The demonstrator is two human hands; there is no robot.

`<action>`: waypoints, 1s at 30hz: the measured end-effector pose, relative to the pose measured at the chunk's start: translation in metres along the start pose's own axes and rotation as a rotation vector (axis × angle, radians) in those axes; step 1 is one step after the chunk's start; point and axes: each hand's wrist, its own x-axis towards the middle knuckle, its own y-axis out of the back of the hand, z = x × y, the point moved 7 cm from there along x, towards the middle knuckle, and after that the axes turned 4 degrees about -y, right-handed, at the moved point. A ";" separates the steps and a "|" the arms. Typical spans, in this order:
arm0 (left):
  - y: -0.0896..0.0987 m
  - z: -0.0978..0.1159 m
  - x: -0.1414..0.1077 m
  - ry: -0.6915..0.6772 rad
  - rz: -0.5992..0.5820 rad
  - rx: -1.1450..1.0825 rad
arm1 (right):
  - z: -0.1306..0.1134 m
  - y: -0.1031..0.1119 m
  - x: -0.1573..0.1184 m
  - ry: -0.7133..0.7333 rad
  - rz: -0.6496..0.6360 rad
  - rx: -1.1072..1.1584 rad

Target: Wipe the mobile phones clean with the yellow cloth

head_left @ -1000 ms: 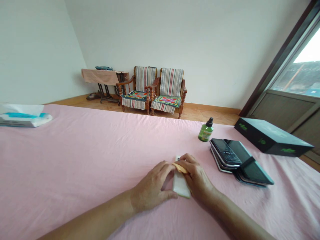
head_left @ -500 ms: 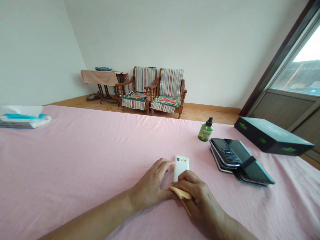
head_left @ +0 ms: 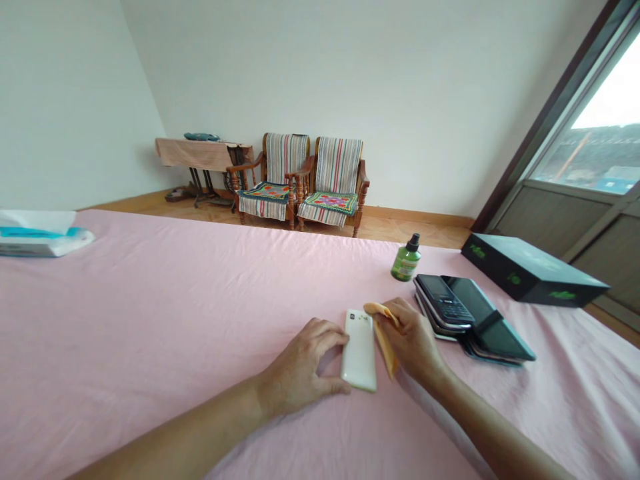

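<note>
Partly hidden, yellow cloth in clenched right grip; left grip around white phone

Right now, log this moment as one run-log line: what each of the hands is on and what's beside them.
left hand: fingers on white phone | right hand: holds yellow cloth | beside: stack of phones

Whoa, the right hand has moved off the phone and over to its right side, and the yellow cloth went along, now dangling beside the phone.
</note>
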 end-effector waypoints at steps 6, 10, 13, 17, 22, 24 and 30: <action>-0.001 -0.001 -0.001 -0.011 -0.012 0.001 | 0.008 -0.013 0.011 0.052 -0.108 -0.043; -0.001 -0.003 0.000 0.006 -0.016 -0.001 | -0.008 -0.019 -0.011 0.135 -0.194 0.012; -0.001 -0.004 0.001 0.014 -0.019 -0.002 | -0.017 -0.020 -0.029 0.136 -0.224 0.098; 0.000 -0.001 0.001 0.006 -0.018 -0.002 | -0.026 -0.023 -0.045 0.109 -0.290 0.147; 0.000 0.001 0.001 -0.009 -0.011 0.002 | -0.043 -0.024 -0.054 0.058 -0.475 0.198; 0.000 0.002 0.000 -0.016 -0.012 0.004 | -0.048 -0.025 -0.056 0.037 -0.619 0.227; 0.000 0.002 0.000 -0.007 -0.035 0.028 | -0.028 -0.005 -0.040 -0.237 -0.542 0.537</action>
